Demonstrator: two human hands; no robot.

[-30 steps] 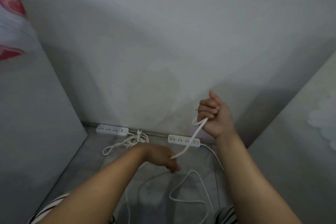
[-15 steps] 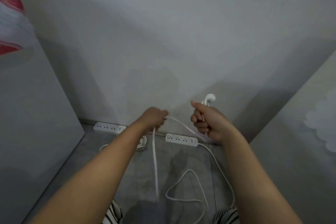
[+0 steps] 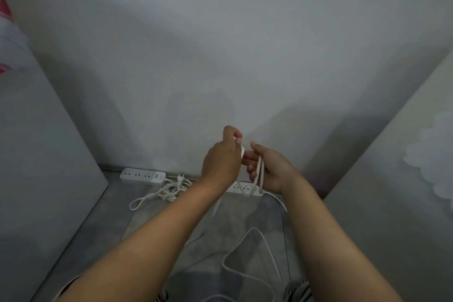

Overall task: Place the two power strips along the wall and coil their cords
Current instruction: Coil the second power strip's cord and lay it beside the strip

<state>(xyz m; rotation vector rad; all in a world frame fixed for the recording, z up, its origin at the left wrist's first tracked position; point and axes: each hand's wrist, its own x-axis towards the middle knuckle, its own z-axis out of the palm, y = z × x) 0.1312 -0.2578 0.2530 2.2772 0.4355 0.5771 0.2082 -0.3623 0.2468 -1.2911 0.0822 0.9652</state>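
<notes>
Two white power strips lie on the grey floor against the wall. The left strip (image 3: pixel 143 175) has its cord (image 3: pixel 169 191) lying bundled beside it, plug on top. The right strip (image 3: pixel 241 188) is partly hidden behind my hands. My right hand (image 3: pixel 268 170) is closed around loops of the right strip's white cord (image 3: pixel 259 169), held above that strip. My left hand (image 3: pixel 221 162) pinches the same cord just left of the right hand. The rest of that cord (image 3: pixel 247 252) trails in loose loops on the floor between my arms.
A white wall (image 3: pixel 220 68) rises behind the strips. A grey panel (image 3: pixel 36 167) stands on the left and a pale panel with a cloud pattern (image 3: pixel 404 191) on the right, boxing in the narrow floor strip. Striped fabric (image 3: pixel 297 289) shows at the bottom.
My left hand came up from the floor with a length of cord and met the right hand. The right hand now holds more loops, and less cord lies slack on the floor.
</notes>
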